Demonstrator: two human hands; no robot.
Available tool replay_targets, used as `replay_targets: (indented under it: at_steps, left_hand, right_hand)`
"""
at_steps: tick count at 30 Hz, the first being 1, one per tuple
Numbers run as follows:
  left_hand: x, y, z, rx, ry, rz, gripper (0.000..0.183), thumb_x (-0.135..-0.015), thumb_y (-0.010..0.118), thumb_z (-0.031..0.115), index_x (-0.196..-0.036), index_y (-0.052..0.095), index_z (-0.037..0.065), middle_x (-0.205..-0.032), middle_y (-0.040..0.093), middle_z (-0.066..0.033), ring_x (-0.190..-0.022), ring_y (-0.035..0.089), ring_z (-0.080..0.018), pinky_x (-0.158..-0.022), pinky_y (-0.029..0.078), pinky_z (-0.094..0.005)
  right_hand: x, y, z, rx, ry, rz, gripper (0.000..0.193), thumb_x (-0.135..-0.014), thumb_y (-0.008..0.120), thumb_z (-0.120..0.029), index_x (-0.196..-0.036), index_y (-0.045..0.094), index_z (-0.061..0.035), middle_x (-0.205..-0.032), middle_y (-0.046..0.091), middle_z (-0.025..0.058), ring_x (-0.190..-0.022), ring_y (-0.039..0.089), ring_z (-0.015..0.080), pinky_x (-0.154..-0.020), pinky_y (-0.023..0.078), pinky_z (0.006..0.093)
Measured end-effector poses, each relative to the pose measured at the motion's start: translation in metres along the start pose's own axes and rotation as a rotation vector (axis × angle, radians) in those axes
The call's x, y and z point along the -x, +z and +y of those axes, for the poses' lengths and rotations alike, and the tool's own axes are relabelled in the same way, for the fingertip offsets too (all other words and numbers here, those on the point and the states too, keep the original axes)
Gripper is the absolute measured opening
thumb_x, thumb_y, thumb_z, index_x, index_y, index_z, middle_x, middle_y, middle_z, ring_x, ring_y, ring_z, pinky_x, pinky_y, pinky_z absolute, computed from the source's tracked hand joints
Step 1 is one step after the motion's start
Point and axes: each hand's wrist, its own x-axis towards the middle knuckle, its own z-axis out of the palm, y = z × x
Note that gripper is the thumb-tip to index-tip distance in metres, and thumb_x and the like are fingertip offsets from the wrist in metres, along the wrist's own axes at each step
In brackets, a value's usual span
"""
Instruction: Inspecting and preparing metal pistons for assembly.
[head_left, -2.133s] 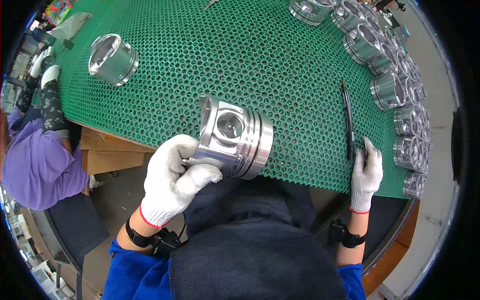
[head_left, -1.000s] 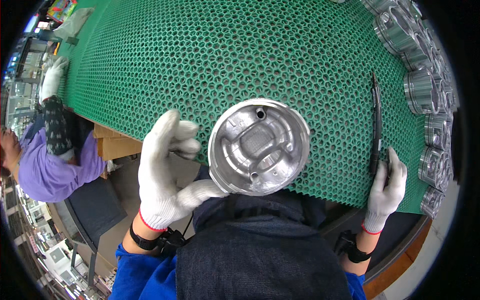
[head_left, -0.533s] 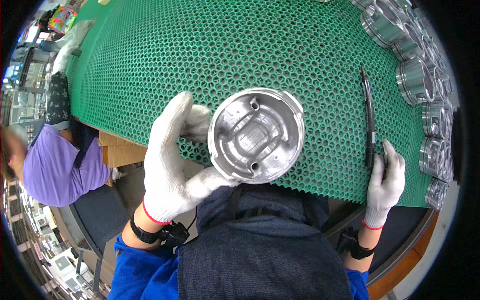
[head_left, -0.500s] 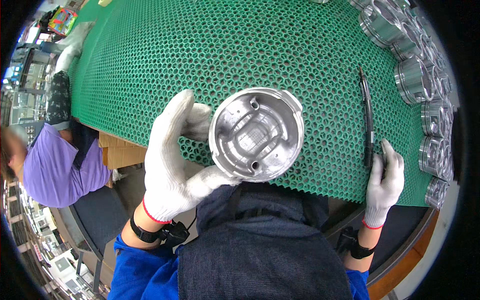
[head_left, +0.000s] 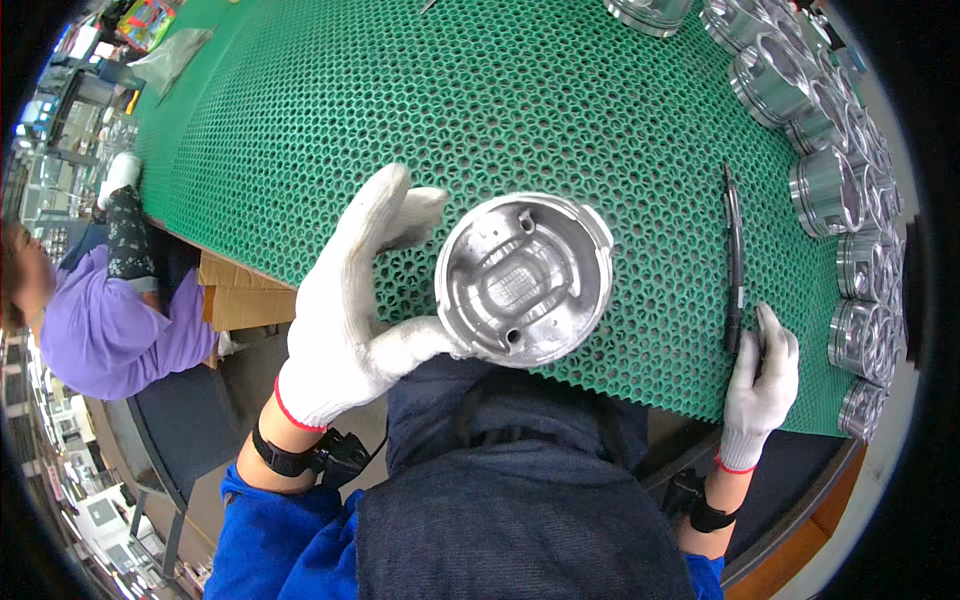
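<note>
Left hand (head_left: 340, 330): fingers spread, clear of piston (head_left: 525, 282); thumb touches its near-left rim. Piston above near edge of green mat (head_left: 300, 150); we can't tell if mat bears it. Side faced us two seconds ago; now hollow end does, so inside lies open to view. Right hand (head_left: 760, 385): fingers loosely curled beside black pen-shaped tool (head_left: 736, 260); pinch, can't tell. More pistons (head_left: 820, 195) along right.

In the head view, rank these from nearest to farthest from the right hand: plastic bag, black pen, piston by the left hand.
From the right hand:
1. Black pen, right beside its fingers.
2. Piston, mid-picture, by the left hand.
3. Plastic bag, far upper left.
</note>
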Motion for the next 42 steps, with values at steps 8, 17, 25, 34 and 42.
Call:
replay_targets:
  at_steps: [8, 17, 25, 34, 42]
  left_hand:
    - [0.002, -0.011, 0.035, -0.367, 0.415, -0.267, 0.025, -0.064, 0.070, 0.018, -0.087, 0.068, 0.008, -0.066, 0.060, -0.0036, -0.047, 0.056, -0.0197, -0.044, 0.044, -0.0330]
    - [0.026, -0.015, 0.020, -0.281, 0.442, -0.245, 0.026, -0.065, 0.071, 0.007, -0.090, 0.067, 0.002, -0.076, 0.065, -0.0114, -0.054, 0.060, -0.0223, -0.045, 0.047, -0.0340]
    - [0.054, -0.026, 0.018, -0.427, 0.530, -0.234, 0.035, -0.065, 0.072, 0.011, -0.099, 0.064, 0.007, -0.095, 0.067, -0.0102, -0.074, 0.064, -0.0240, -0.055, 0.054, -0.0357]
    - [0.022, -0.013, 0.031, -0.602, 0.508, -0.043, 0.026, -0.065, 0.074, 0.022, -0.085, 0.067, 0.008, -0.084, 0.060, -0.0078, -0.076, 0.058, -0.0253, -0.064, 0.051, -0.0377]
    - [-0.037, -0.005, 0.031, -0.144, 0.296, -0.209, 0.009, -0.081, 0.068, 0.007, -0.084, 0.062, 0.002, -0.090, 0.060, -0.0110, -0.091, 0.062, -0.0275, -0.091, 0.050, -0.0404]
  right_hand:
    - [-0.001, 0.005, 0.007, -0.039, -0.014, -0.005, 0.035, -0.086, 0.064, 0.001, -0.121, 0.064, -0.0055, -0.094, 0.064, 0.0112, -0.078, 0.061, 0.0224, -0.074, 0.051, 0.0323]
    - [0.002, 0.003, 0.006, -0.021, 0.009, -0.025, 0.033, -0.087, 0.063, 0.001, -0.120, 0.063, -0.0032, -0.098, 0.065, 0.0123, -0.082, 0.062, 0.0222, -0.076, 0.051, 0.0319]
    - [0.001, 0.004, 0.006, -0.009, 0.002, -0.009, 0.032, -0.088, 0.063, 0.000, -0.120, 0.063, -0.0026, -0.098, 0.064, 0.0124, -0.083, 0.063, 0.0221, -0.077, 0.051, 0.0319]
    - [-0.003, -0.005, 0.005, -0.022, -0.040, -0.025, 0.033, -0.093, 0.055, -0.003, -0.126, 0.060, -0.0015, -0.104, 0.065, 0.0145, -0.092, 0.065, 0.0235, -0.082, 0.051, 0.0327]
    - [-0.010, -0.062, -0.055, -1.256, 0.331, -0.201, 0.041, -0.093, 0.043, -0.004, -0.133, 0.051, 0.0032, -0.107, 0.064, 0.0146, -0.056, 0.051, 0.0047, -0.045, 0.040, 0.0192]
